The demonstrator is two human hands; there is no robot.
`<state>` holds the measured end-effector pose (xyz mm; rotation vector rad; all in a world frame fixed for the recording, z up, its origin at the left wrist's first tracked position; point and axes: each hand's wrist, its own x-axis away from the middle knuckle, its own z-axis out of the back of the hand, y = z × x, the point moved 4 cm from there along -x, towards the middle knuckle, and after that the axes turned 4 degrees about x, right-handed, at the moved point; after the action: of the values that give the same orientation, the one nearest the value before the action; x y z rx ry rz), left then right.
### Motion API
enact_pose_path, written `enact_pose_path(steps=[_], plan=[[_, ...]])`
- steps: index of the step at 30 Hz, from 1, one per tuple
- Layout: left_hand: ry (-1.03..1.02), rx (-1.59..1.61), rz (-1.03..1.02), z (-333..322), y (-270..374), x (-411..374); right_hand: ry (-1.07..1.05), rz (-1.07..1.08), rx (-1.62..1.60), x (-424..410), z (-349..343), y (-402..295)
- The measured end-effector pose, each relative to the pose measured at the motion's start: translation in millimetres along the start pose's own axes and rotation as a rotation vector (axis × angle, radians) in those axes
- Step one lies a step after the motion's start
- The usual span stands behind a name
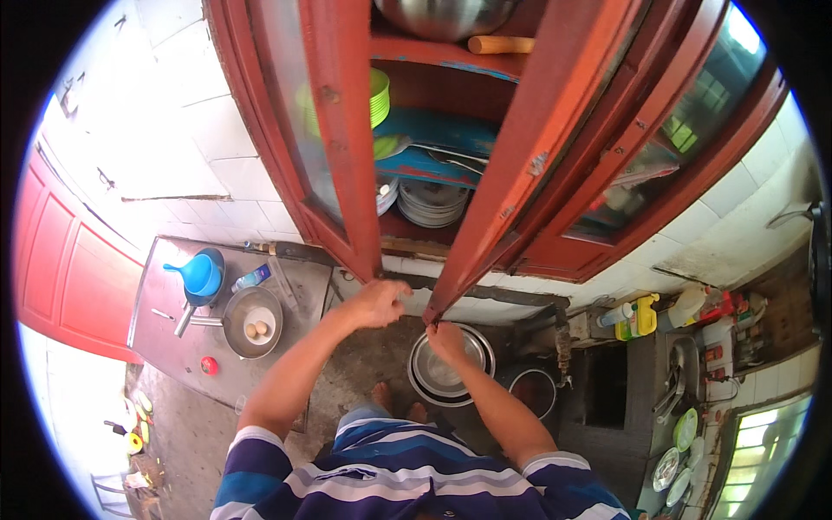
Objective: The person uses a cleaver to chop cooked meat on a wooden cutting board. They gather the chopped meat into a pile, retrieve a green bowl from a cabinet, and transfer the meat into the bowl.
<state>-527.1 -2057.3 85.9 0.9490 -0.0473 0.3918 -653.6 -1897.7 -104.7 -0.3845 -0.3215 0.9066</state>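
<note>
Before me a red wooden cabinet has two glazed doors swung partly outward. My right hand pinches the lower corner of the right door. Just beneath the lower corner of the left door is my left hand, its fingers apart and nothing visible in them. Between the doors, a stack of white plates sits on the bottom shelf. Green bowls are stacked higher up, partly behind the left door. A blue shelf bears metal utensils. A steel bowl and a wooden handle show at the top.
Left, a table carries a frying pan with two eggs on a white dish, and a blue ladle. Metal basins stand on the floor below my right hand. Right, a counter holds bottles, a wok and dishes.
</note>
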Motion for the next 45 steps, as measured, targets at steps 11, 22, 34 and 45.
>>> enact_pose_path(steps=[11,22,34,45], plan=[[0.367,-0.291,0.274,20.6,-1.0,18.6,-0.224,-0.228,-0.777,32.4,43.8,-67.5],[0.335,-0.345,0.116,28.2,-29.7,70.4,0.404,-0.101,-0.352,-224.4,301.7,-304.4],[0.266,-0.274,-0.068,33.6,-33.9,76.8,0.24,-0.282,-0.251,-302.7,307.9,-305.0],[0.267,-0.29,-0.157,44.0,-47.5,79.7,0.349,-0.219,-0.102,-301.0,321.1,-327.5]])
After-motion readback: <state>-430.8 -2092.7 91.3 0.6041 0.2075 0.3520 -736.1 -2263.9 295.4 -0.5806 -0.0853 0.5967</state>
